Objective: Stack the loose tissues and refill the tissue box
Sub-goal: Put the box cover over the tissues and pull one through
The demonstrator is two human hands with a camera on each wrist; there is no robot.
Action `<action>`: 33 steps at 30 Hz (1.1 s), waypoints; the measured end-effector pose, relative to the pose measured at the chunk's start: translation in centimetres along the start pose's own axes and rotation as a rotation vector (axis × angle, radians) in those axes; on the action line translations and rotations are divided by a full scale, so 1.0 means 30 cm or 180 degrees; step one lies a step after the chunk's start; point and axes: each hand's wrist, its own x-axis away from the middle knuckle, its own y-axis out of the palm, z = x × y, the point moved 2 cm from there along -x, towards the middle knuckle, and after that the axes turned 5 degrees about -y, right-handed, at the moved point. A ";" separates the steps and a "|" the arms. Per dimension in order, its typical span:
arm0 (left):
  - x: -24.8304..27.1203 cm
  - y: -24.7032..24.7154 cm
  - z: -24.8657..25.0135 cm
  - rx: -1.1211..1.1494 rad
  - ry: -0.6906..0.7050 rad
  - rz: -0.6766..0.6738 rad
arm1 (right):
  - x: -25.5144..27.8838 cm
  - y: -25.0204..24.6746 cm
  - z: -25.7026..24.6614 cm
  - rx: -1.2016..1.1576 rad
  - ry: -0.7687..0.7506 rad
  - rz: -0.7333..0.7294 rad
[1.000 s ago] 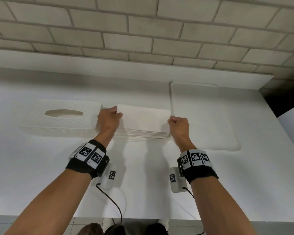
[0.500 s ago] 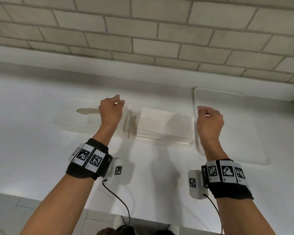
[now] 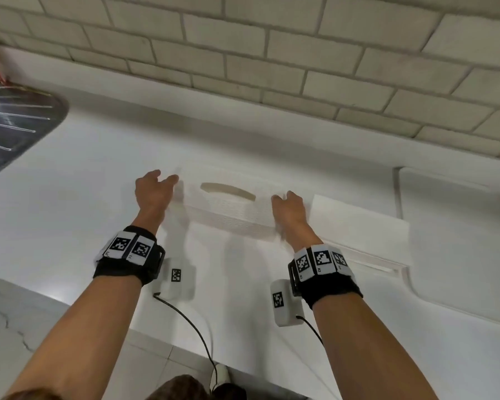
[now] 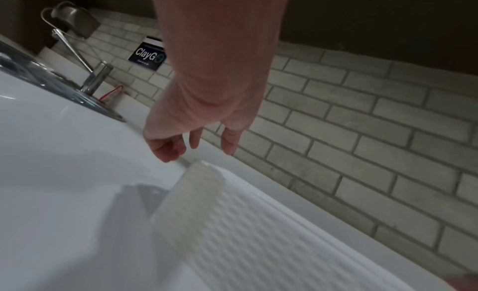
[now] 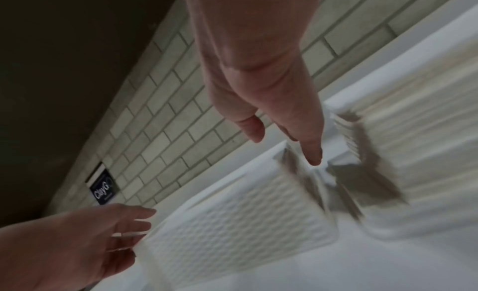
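A white textured tissue box (image 3: 231,210) with an oval slot lies on the white counter. My left hand (image 3: 162,180) hovers open at the box's left end, fingers loosely spread and holding nothing. My right hand (image 3: 287,199) is open at the box's right end, fingers straight. The stack of white tissues (image 3: 358,226) lies just right of the box. In the left wrist view my left hand (image 4: 199,146) hangs above the corner of the box (image 4: 232,224). In the right wrist view my right hand (image 5: 287,144) points down between the box (image 5: 232,213) and the tissue stack (image 5: 413,132). Contact with the box is blurred.
A steel sink drainboard (image 3: 15,125) sits at the far left, with a tap (image 4: 77,56) behind it. A white tray (image 3: 459,241) lies right of the tissues. The brick wall (image 3: 272,53) runs along the back. The counter's front edge (image 3: 185,346) is near my forearms.
Both hands have let go of the tissue stack's ends and moved left to the two ends of the tissue box. Their fingers have opened. The head view has swung left.
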 end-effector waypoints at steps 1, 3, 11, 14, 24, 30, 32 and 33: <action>-0.014 0.004 -0.022 0.0039 -0.0078 -0.0121 | -0.011 0.013 0.011 -0.0049 0.0053 0.0061; -0.032 0.019 -0.062 0.0062 -0.0285 -0.0327 | -0.020 0.035 0.030 -0.0156 0.0165 0.0125; -0.032 0.019 -0.077 0.0558 -0.0475 -0.0425 | 0.013 0.073 -0.012 -0.0256 -0.0122 0.0545; -0.009 -0.033 -0.026 0.1050 -0.0418 -0.0543 | 0.087 0.046 -0.114 -0.0624 -0.0661 0.0604; 0.453 0.206 0.309 0.1328 0.0410 -0.1839 | 0.259 -0.549 -0.015 -0.1332 -0.0867 0.2115; 0.736 0.493 0.262 0.0713 0.0293 -0.1991 | 0.300 -0.765 0.327 -0.1593 -0.0239 0.2361; 0.748 0.521 0.234 0.0575 0.0165 -0.1968 | 0.282 -0.759 0.395 -0.1609 -0.0163 0.2203; 0.740 0.526 0.222 0.0526 0.0125 -0.1916 | 0.267 -0.745 0.418 -0.1613 -0.0132 0.2109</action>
